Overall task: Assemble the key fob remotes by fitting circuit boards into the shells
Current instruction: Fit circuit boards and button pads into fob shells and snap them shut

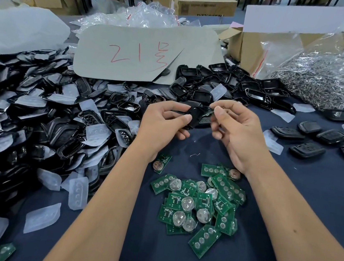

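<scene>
Since nearest to me lies the heap of green circuit boards (197, 208) on the dark blue cloth of the bench (287, 211), I log those first — thin, flat, stiff rectangles, each with a round silver coin cell or a row of round contact pads. I judge them light and rigid but fragile at the solder side; best taken by the long edges, not by the cell.

Above the heap, my left hand (163, 121) has its grip curled round a black shell (196, 116) — glossy moulded plastic, rounded at the corners, probably slippery and light, stiff enough to hold by its side walls. My right hand (236, 127) is just beside it, thumb and forefinger pinched at the shell's right end; something green shows at those fingertips, likely a board going in, though I cannot tell for certain what is held.

Left of the hands: a deep pile of empty shells and frames (44, 109) mixed with translucent soft rubber button pads (78, 192). Right: several closed fobs (308, 149) lying apart on the cloth.

Farther back — a grey card with red marker writing (146, 55), a clear bag of metal rings (317, 79), cardboard boxes (205, 4).
</scene>
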`<state>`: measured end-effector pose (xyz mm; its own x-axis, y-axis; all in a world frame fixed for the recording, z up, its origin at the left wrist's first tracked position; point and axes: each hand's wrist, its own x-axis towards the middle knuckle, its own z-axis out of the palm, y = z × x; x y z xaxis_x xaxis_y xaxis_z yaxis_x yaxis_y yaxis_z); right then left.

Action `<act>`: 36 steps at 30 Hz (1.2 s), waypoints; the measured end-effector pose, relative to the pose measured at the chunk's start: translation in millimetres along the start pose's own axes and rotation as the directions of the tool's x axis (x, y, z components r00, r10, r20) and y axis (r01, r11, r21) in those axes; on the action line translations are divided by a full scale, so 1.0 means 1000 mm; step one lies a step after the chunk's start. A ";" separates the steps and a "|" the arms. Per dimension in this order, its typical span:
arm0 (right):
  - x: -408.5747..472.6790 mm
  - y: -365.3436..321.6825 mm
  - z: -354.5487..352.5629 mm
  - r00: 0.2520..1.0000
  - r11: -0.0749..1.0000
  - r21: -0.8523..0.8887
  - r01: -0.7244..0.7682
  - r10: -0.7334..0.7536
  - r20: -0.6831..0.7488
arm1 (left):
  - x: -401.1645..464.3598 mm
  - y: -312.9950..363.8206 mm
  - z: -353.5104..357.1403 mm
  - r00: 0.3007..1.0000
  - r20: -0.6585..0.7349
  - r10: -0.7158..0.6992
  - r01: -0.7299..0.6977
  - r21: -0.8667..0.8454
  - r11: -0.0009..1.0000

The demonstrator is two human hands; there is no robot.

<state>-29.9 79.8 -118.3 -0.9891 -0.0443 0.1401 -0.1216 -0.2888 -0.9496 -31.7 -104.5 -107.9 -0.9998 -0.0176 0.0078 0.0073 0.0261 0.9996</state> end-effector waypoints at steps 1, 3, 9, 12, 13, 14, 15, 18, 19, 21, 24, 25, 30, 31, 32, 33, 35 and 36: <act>0.000 0.000 0.001 1.000 1.000 -0.007 0.000 0.000 -0.005 | 0.000 0.000 0.001 1.000 0.002 -0.008 0.008 -0.003 1.000; 0.000 0.002 0.002 1.000 1.000 -0.025 0.014 -0.014 -0.013 | 0.000 -0.001 0.001 1.000 0.002 -0.024 0.024 -0.003 1.000; 0.002 0.006 0.003 0.992 0.998 -0.054 0.030 -0.037 -0.121 | 0.002 -0.001 0.000 0.998 -0.004 -0.066 0.066 -0.010 0.998; 0.004 0.007 0.003 0.980 0.996 -0.068 0.053 -0.065 -0.190 | 0.002 -0.002 0.000 0.999 -0.014 -0.050 0.051 0.014 0.999; 0.003 0.008 0.003 0.977 0.995 -0.081 0.062 -0.077 -0.197 | 0.002 -0.003 0.000 0.999 -0.022 -0.046 0.046 0.014 0.999; 0.003 0.008 0.003 0.978 0.993 -0.093 0.069 -0.085 -0.190 | 0.002 -0.003 0.000 0.999 -0.030 -0.042 0.043 0.012 0.999; 0.002 0.008 0.003 0.981 0.992 -0.101 0.073 -0.090 -0.172 | 0.002 -0.003 0.000 0.999 -0.033 -0.040 0.040 0.012 0.999; 0.001 0.009 0.004 0.987 0.990 -0.115 0.082 -0.097 -0.129 | 0.001 -0.003 0.000 0.999 -0.028 -0.039 0.040 0.024 0.999; 0.001 0.009 0.004 0.986 0.988 -0.123 0.089 -0.105 -0.131 | 0.001 -0.003 0.001 0.999 -0.026 -0.039 0.040 0.029 0.999; 0.001 0.010 0.004 0.981 0.985 -0.136 0.106 -0.125 -0.146 | 0.001 -0.002 0.001 0.999 -0.022 -0.040 0.040 0.029 0.999; 0.000 0.009 0.004 0.979 0.981 -0.149 0.125 -0.147 -0.144 | 0.000 0.001 0.003 0.999 -0.006 -0.039 0.039 -0.002 0.999; -0.001 0.009 0.005 0.979 0.979 -0.155 0.133 -0.154 -0.135 | -0.001 0.001 0.005 0.999 0.006 -0.037 0.037 -0.017 0.999; -0.001 0.008 0.006 0.979 0.975 -0.175 0.140 -0.163 -0.125 | -0.002 0.002 0.009 0.999 0.024 -0.044 0.045 -0.086 0.995; -0.001 0.008 0.006 0.979 0.973 -0.183 0.138 -0.162 -0.123 | -0.001 0.002 0.009 0.999 0.015 -0.048 0.049 -0.093 0.994; -0.001 0.008 0.006 0.979 0.971 -0.195 0.138 -0.163 -0.120 | -0.001 0.001 0.009 0.999 0.005 -0.052 0.052 -0.098 0.994; -0.001 0.008 0.006 0.980 0.969 -0.206 0.138 -0.164 -0.116 | 0.000 0.001 0.009 0.998 -0.001 -0.056 0.055 -0.102 0.993; -0.001 0.009 0.007 0.980 0.965 -0.222 0.138 -0.165 -0.108 | 0.000 0.000 0.009 0.998 -0.006 -0.060 0.059 -0.101 0.993; -0.001 0.009 0.006 0.981 0.964 -0.228 0.138 -0.165 -0.104 | 0.001 0.000 0.009 0.998 -0.007 -0.061 0.060 -0.098 0.993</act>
<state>-29.3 71.1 -125.0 -0.9587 0.1033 0.2648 -0.2723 -0.0662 -0.9599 -32.5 -95.7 -108.3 -0.9983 -0.0259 -0.0528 -0.0508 -0.0732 0.9960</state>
